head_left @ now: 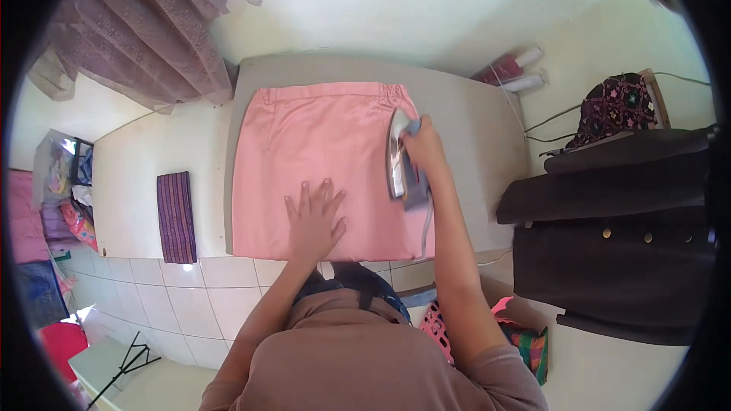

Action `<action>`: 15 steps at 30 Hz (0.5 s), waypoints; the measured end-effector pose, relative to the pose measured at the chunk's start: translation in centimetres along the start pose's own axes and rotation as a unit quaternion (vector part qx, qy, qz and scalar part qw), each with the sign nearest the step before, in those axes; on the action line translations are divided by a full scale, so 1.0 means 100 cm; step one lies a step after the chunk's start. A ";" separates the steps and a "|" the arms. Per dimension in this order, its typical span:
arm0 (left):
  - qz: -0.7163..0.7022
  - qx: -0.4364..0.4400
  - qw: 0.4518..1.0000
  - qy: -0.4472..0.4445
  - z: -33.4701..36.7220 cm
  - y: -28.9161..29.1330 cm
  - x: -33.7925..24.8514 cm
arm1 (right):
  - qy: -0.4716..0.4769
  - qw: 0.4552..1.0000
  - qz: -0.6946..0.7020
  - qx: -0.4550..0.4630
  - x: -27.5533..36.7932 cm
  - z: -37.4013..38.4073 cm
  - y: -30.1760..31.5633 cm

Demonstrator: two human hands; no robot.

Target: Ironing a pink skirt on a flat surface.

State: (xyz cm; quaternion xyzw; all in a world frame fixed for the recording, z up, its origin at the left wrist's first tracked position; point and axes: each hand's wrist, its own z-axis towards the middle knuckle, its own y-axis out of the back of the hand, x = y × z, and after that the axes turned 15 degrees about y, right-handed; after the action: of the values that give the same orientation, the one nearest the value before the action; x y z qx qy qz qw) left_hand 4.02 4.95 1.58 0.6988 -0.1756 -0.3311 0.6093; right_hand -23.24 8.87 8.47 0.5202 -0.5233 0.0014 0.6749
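Observation:
A pink skirt with a gathered waistband lies spread on the grey padded board, its waist at the far side. My left hand rests flat on the lower middle of the skirt, fingers spread. Near the skirt's right edge, my right hand is wrapped round the handle of a clothes iron. The iron's tip points away from me, and its soleplate edge shows silvery on the left. A grey cord runs from its heel toward the near edge.
Left of the board, a folded purple striped cloth lies on a pale surface. A mauve curtain hangs at the far left. Dark garments with buttons hang on the right. Two bottles stand at the far right corner.

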 end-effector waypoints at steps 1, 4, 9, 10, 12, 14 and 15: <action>0.002 -0.009 1.000 -0.002 -0.001 -0.001 0.004 | -0.017 1.000 -0.003 0.025 0.008 -0.023 -0.003; -0.004 -0.019 1.000 0.001 -0.005 0.000 0.007 | 0.051 0.997 -0.052 0.022 -0.012 -0.107 -0.030; -0.026 -0.010 1.000 0.012 -0.005 -0.003 0.009 | 0.055 0.996 -0.007 0.072 0.012 -0.157 -0.040; -0.026 -0.011 1.000 0.012 -0.005 -0.003 0.010 | 0.058 0.995 -0.008 0.075 0.013 -0.146 -0.042; -0.024 -0.011 1.000 0.012 -0.006 -0.004 0.011 | 0.078 0.995 -0.001 0.066 0.017 -0.102 -0.049; -0.012 -0.007 1.000 0.015 -0.005 -0.004 0.010 | 0.141 0.989 -0.041 0.008 0.023 -0.058 -0.055; -0.009 -0.006 1.000 0.013 -0.004 -0.003 0.008 | 0.152 0.987 -0.056 -0.005 0.019 -0.032 -0.060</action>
State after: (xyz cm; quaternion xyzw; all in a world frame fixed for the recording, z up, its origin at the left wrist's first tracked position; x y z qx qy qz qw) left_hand 4.80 4.78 1.08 0.7006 -0.1594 -0.3288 0.6129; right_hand -16.83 7.37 5.85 0.5392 -0.3845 0.0401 0.7482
